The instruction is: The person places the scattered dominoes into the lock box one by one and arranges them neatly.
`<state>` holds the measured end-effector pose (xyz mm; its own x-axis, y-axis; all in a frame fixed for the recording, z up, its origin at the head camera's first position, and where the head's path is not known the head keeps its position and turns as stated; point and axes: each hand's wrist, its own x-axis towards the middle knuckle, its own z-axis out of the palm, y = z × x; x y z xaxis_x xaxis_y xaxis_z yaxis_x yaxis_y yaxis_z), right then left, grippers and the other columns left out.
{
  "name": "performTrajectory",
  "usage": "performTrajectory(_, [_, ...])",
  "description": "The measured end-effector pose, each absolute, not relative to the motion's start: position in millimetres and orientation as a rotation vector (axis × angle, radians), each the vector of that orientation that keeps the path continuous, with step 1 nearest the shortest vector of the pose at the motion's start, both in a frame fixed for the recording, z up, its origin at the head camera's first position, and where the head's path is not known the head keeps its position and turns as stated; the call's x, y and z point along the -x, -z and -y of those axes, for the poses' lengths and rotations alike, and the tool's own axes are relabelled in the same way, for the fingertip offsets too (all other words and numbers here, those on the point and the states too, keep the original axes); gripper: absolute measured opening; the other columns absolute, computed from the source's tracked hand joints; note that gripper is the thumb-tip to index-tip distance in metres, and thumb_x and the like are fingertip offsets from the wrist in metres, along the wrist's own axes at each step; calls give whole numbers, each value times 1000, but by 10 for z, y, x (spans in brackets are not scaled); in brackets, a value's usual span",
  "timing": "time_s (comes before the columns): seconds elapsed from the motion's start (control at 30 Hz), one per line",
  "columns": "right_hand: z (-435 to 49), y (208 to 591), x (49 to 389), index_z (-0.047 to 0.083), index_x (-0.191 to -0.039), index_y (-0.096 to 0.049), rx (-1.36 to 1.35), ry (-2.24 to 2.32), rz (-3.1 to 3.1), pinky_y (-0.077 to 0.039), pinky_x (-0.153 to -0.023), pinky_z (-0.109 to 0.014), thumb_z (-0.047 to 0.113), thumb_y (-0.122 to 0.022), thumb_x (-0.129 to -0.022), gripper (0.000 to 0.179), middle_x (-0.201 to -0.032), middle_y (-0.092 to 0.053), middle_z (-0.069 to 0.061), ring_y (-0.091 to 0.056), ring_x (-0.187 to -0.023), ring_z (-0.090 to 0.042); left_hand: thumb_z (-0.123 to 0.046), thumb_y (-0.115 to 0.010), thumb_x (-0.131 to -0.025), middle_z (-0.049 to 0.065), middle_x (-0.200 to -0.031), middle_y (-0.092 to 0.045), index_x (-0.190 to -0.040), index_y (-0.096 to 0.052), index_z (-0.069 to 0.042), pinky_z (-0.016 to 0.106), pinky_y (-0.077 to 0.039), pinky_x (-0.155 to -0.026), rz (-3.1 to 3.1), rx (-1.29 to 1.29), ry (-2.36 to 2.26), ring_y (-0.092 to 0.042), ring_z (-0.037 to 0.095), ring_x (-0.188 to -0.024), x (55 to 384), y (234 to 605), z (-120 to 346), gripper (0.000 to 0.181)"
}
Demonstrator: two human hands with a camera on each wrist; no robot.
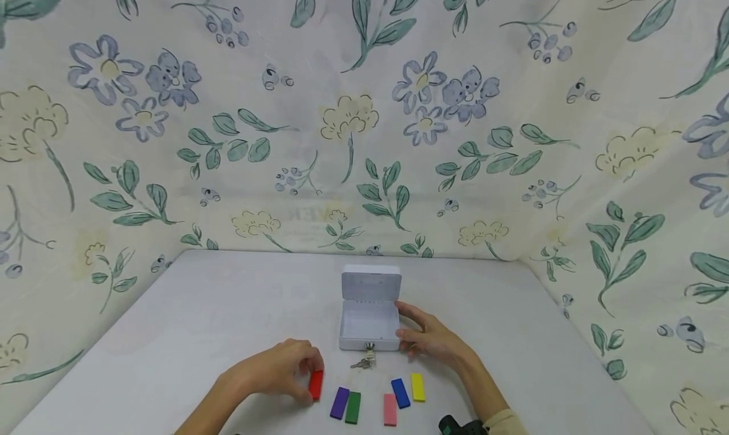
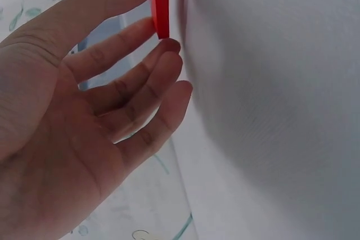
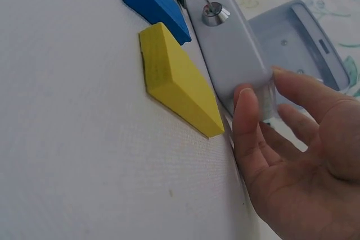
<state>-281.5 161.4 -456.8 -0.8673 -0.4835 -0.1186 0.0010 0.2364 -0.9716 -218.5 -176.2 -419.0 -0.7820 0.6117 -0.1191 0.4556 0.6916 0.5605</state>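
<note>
My left hand (image 1: 280, 366) pinches a red block (image 1: 316, 385) between thumb and fingers, its other fingers loosely bent; in the left wrist view the red block (image 2: 161, 9) stands close to the white table surface. A small light-grey cash box (image 1: 369, 344) has its lid raised, and nothing lies inside. My right hand (image 1: 435, 341) rests against the right side of the box, thumb near the front corner and fingers spread along the wall. Keys on a ring (image 1: 362, 363) hang from the lock (image 3: 215, 13) at the front.
In front of the box lie a purple block (image 1: 339, 403), a green block (image 1: 353, 408), a pink block (image 1: 390, 409), a blue block (image 1: 400, 393) and a yellow block (image 1: 418, 387). A floral cloth (image 1: 364, 150) surrounds the white table (image 1: 256, 296).
</note>
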Motion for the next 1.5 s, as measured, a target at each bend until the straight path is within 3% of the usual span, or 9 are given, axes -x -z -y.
performTrajectory(0.93, [-1642, 4572, 2833, 17, -155, -28, 469, 1637, -2148, -55, -72, -29, 21, -63, -96, 69, -158, -28, -16, -62, -86, -20, -31, -80, -78, -8, -94, -66, -110, -73, -12, 21, -49, -70, -2715, -888, -748, -60, 16, -89, 2395, 4080, 1683, 37])
performTrajectory(1.5, [-1632, 4579, 2826, 18, -155, -29, 450, 1653, -2134, -55, -73, -31, 20, -64, -95, 70, -160, -26, -15, -62, -86, -20, -29, -82, -78, -4, -96, -68, -108, -72, -10, 38, -57, -80, -2762, -899, -890, -62, 19, -92, 2604, 4105, 1627, 37])
